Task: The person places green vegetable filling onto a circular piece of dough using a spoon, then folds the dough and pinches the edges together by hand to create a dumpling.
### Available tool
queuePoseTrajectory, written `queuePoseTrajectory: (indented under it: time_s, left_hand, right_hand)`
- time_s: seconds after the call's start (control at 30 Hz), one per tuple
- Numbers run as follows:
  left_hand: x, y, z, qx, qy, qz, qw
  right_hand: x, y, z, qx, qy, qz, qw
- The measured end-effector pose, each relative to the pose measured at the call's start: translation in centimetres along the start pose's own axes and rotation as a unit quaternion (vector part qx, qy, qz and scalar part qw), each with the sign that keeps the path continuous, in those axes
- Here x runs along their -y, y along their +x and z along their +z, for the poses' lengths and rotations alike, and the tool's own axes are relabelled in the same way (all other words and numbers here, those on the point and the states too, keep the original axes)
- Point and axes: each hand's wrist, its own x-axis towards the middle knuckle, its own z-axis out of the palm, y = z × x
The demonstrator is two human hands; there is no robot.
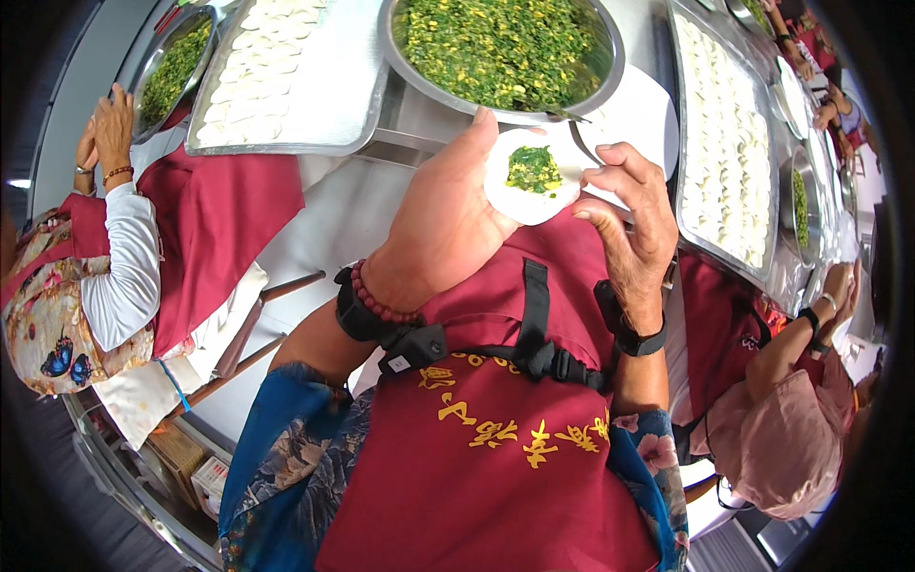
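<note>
My left hand (448,214) holds a round white dumpling wrapper (519,202), which lies across its fingers, with the thumb up along the near side of the bowl. A mound of chopped green and yellow filling (534,170) sits in the middle of the wrapper. From the right, my right hand (637,214) has its thumb and bent fingers at the wrapper's right edge. Just beyond both hands stands a large metal bowl (618,71), full of the same filling. A utensil handle (562,112) rests at its near rim.
Trays of white dumplings stand on both sides: a left tray (357,114) and a right tray (767,181). A white round board (658,114) lies right of the bowl. Co-workers sit close by, one person's hands (112,133) at left and another person's hands (839,296) at right.
</note>
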Motion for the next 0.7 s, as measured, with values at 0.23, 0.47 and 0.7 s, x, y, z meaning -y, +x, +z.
queuePoseTrajectory:
  time_s: [0.23, 0.47, 0.7]
  left_hand:
    - [1.4, 0.5, -0.3, 0.018, -0.011, -0.036, 0.999]
    - [2.7, 0.3, -0.1, 0.045, 0.120, -0.023, 0.991]
    - [3.7, -0.4, 0.1, 0.028, 0.390, 0.017, 0.920]
  right_hand:
    - [-0.5, -0.7, -0.7, 0.022, 0.082, -0.026, 0.996]
    - [-0.8, -1.3, -0.5, 0.015, 0.138, 0.037, 0.990]
    - [-0.6, -1.8, 0.3, -0.019, 0.207, 0.149, 0.967]
